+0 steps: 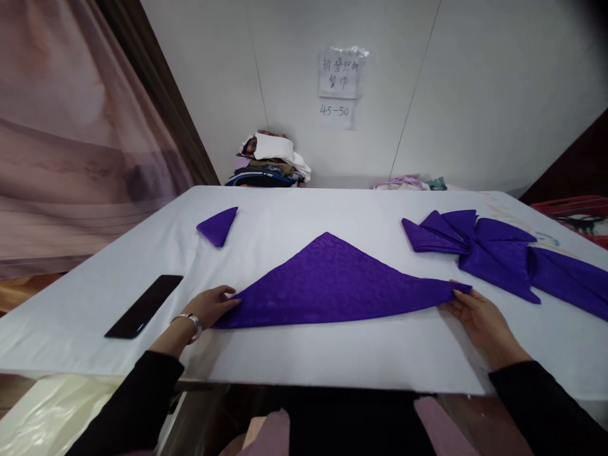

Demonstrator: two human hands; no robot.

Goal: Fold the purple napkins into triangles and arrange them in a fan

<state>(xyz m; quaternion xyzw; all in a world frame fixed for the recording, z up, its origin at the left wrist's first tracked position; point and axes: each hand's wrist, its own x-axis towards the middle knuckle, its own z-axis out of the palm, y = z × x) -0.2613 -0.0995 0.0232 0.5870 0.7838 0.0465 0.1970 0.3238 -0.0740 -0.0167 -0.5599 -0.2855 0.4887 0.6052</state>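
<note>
A purple patterned cloth napkin (pixel 332 285) lies folded into a wide triangle on the white table (pixel 332 354), its apex pointing away from me. My left hand (pixel 209 307) pinches its left corner, with a bracelet on the wrist. My right hand (pixel 477 316) pinches its right corner. Both hands rest low on the table top.
A small folded purple napkin (pixel 218 225) lies at the far left. A heap of purple napkins (pixel 494 250) sits at the right. A black phone (pixel 145 305) lies left of my left hand. Stacked clothes (pixel 268 161) and a paper sign (pixel 339 76) are at the wall.
</note>
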